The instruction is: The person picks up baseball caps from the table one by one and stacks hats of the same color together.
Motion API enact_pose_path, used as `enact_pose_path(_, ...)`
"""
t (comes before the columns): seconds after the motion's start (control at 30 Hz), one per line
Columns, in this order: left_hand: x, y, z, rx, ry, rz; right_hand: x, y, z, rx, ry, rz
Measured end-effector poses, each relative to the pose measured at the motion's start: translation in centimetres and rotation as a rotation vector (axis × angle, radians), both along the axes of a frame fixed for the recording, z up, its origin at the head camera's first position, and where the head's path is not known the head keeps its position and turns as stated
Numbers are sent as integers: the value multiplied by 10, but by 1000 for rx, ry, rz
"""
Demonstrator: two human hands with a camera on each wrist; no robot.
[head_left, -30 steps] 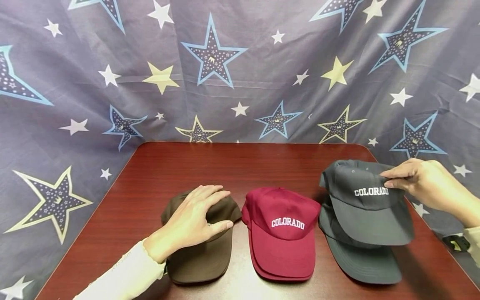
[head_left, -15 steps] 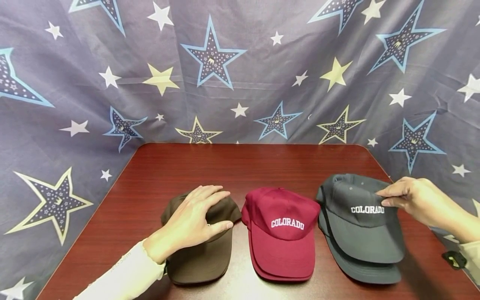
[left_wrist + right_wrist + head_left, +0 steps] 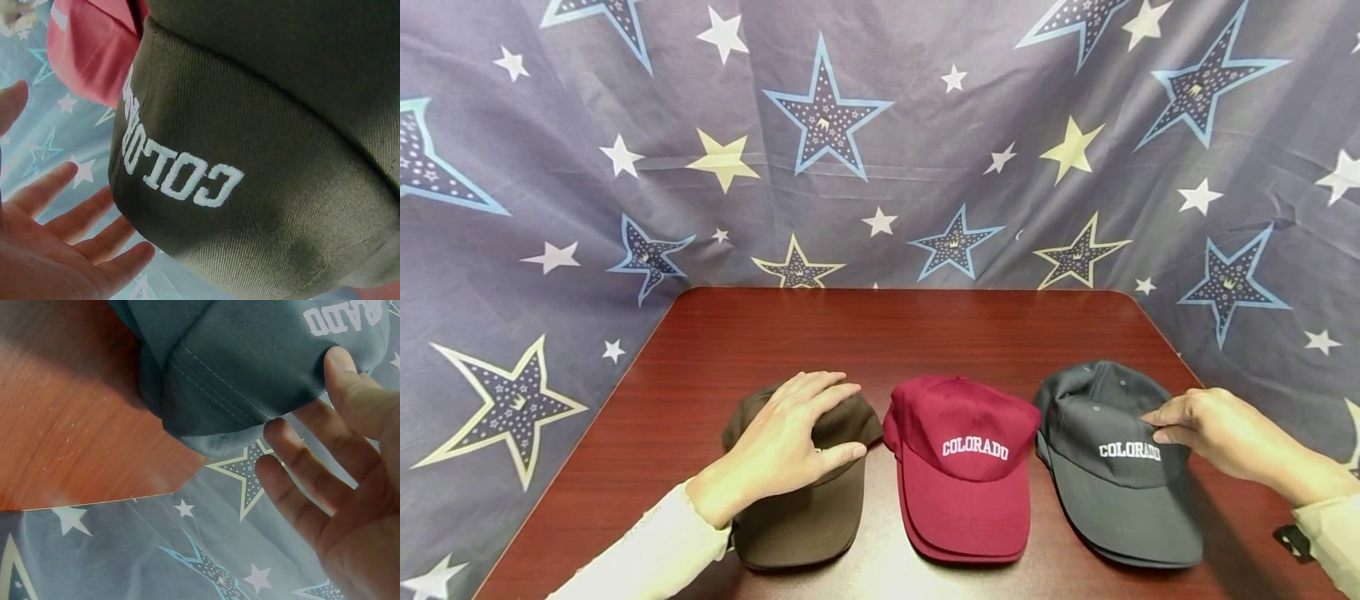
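At the right, my right hand (image 3: 1228, 437) pinches the crown of a dark grey baseball cap (image 3: 1131, 508) beside its white COLORADO lettering. In the right wrist view, the thumb lies on the cap's front (image 3: 250, 369), with the other fingers at the crown's edge. This cap sits over a second grey cap, of which only a thin brim edge shows below. My left hand (image 3: 782, 442) is spread over a brown baseball cap (image 3: 805, 529), covering most of its lettering. The left wrist view shows white letters on the brown cap (image 3: 281, 144), fingers extended beside it.
Between the hands lie two stacked red COLORADO caps (image 3: 966, 517), close beside the brown and grey ones. All rest near the front of a reddish-brown wooden table (image 3: 895, 329). A star-patterned cloth (image 3: 880, 183) hangs behind the table and along its sides.
My right hand has lowered the upper grey cap forward and down, so it now nearly covers the grey cap below. My left hand and the brown and red caps have stayed put.
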State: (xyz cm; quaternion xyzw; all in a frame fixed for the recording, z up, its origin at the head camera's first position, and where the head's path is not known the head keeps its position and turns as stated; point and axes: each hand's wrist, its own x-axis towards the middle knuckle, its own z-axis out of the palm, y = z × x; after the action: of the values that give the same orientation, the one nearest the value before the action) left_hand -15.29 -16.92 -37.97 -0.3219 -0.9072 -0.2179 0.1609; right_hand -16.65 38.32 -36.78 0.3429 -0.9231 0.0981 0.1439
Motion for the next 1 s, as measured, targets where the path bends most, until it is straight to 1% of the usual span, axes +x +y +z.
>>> enact_pose_path(0.1, 0, -1, -1, 2, 4, 0, 1, -1, -1, 18, -2, -28)
enact_pose_path(0.23, 1, -2, -1, 4, -3, 6, 1, -2, 0, 31, -12, -39)
enact_pose_path(0.47, 2, -5, -1, 3, -11, 13, 4, -2, 1, 10, -8, -42)
enact_pose_path(0.6, 2, -6, -1, 1, -3, 20, 6, 0, 3, 16, -31, -74)
enact_pose_path(0.77, 3, -7, -1, 9, 3, 27, 8, 1, 10, 33, -31, -137)
enact_pose_path(0.83, 3, -7, -1, 12, 1, 28, 9, 1, 12, 11, -38, -165)
enact_pose_path(1.0, 3, -9, 0, 11, -7, 36, 7, -4, 15, -88, -35, -242)
